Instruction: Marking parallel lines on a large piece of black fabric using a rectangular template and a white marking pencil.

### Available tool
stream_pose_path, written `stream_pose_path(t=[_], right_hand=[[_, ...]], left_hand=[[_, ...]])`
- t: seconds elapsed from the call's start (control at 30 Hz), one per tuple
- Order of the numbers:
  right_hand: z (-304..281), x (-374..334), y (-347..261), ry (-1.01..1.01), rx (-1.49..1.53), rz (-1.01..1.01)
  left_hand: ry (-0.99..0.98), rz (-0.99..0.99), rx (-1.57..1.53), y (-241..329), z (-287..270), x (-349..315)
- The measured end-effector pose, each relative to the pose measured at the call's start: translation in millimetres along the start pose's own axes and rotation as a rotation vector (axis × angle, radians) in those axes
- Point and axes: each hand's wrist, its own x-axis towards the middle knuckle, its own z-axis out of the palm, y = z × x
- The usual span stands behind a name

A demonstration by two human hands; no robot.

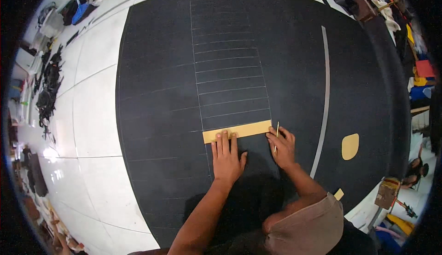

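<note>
A large sheet of black material [294, 84] lies spread out, with thin pale lines drawn on it like ladder rungs. Across its lower middle rests a tan, straight-edged strip [255, 127], slightly raised at its right end. My left hand [225, 158] presses the strip from the near side, fingers stretched out and spread flat on it. At the strip's right end, my right hand [284, 149] touches the corner with its fingertips. A thin gold-coloured pen [277, 130] is held between the fingers of that hand, pointing up and down in the picture.
Right of the strip lies a long grey ruler [326, 84]. Nearer the right edge are a rounded tan template [350, 147] and a small tan piece [339, 194]. White floor tiles [96, 126] border the sheet. Black scraps [48, 89] and a blue brush [82, 13] lie left.
</note>
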Motion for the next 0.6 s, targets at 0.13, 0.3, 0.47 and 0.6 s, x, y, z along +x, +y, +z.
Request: stream_pose_path(t=[0.13, 0.3, 0.47, 0.6], right_hand=[[1, 1, 0, 0.009, 0.062, 0.010], [-3, 4, -4, 0.010, 0.118, 0.060], [-1, 3, 0, 0.012, 0.096, 0.043], [0, 3, 0, 0.034, 0.101, 0.038]], left_hand=[[0.019, 0.032, -0.042, -10, 7, 0], [0.045, 0.059, 0.024, -10, 11, -1], [0.053, 0.073, 0.056, -13, 17, -1], [0.038, 0.075, 0.083, -11, 15, 0]])
